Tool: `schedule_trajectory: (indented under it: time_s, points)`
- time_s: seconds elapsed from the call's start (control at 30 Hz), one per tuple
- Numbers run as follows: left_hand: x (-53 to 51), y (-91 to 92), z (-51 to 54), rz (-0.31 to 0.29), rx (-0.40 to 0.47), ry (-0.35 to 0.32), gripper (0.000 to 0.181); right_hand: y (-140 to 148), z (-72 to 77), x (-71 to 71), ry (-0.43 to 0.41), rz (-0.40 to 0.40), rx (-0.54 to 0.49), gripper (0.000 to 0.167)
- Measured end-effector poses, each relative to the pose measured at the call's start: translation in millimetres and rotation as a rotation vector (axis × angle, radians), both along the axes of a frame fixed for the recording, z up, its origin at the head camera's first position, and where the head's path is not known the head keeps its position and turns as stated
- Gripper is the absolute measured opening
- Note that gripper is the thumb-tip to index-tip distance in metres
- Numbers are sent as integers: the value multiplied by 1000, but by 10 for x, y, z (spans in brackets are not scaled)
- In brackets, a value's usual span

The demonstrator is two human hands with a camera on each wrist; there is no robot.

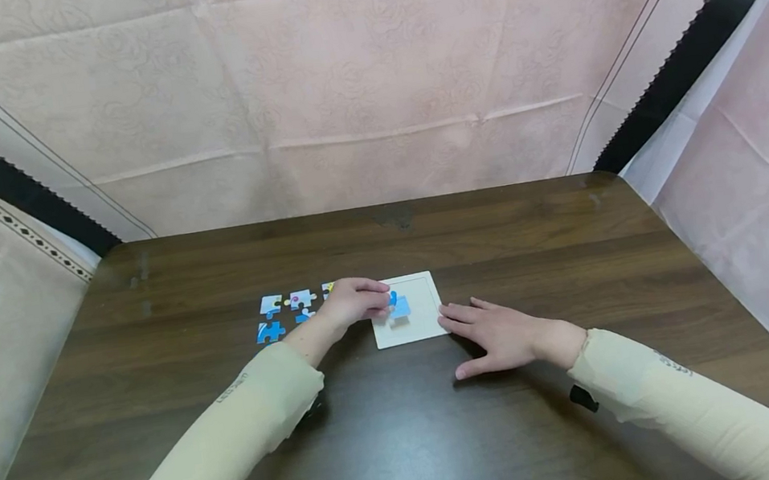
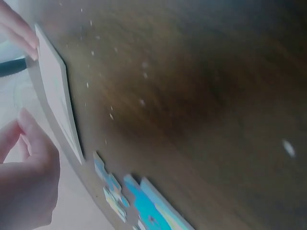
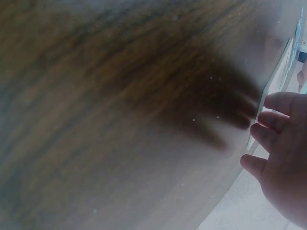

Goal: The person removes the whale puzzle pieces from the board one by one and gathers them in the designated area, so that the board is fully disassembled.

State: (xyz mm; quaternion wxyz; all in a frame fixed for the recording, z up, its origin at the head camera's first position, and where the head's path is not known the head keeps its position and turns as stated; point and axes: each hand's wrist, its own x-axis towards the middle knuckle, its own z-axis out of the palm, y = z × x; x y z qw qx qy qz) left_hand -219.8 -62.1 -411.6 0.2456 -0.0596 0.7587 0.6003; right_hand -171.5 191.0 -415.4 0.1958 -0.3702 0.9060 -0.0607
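A square white puzzle board (image 1: 418, 288) with a raised rim lies on the table. My left hand (image 1: 354, 301) reaches over its left side, and its thumb and fingers pinch a blue jigsaw piece (image 1: 401, 307). A small shadow shows on the board just below that piece. In the left wrist view the left hand (image 2: 31, 167) has thumb and fingertip together, and the piece is hidden. My right hand (image 1: 499, 334), fingers spread and fairly straight, touches the board's right edge with its fingertips. The right wrist view shows those fingers (image 3: 268, 136) against the board's edge.
Several loose jigsaw pieces (image 1: 270, 332) lie left of the board, some partly covered by the left hand and forearm. The brown wooden table (image 1: 396, 441) meets a pale patterned cloth (image 1: 366, 96) at the back, with cloth along both sides too.
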Motion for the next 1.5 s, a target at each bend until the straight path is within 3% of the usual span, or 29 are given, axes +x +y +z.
schedule_trajectory:
  time_s: [0.33, 0.57, 0.8, 1.13, 1.5]
  points:
    - [38, -265, 62, 14, -59, 1, 34, 5, -16, 43, 54, 42, -30, 85]
    - [78, -419, 74, 9, -36, 0, 35, 14, -69, 96, 81, 88, -45, 89]
    - [105, -535, 20, -9, -22, -26, 38, 5, -74, 114, 90, 101, -23, 89]
    - [168, -650, -64, -98, -87, -14, 35, 3, -85, 95, 85, 97, -14, 90]
    - [216, -717, -120, -127, -103, 2, 35, -16, -67, 87, 74, 93, -5, 90]
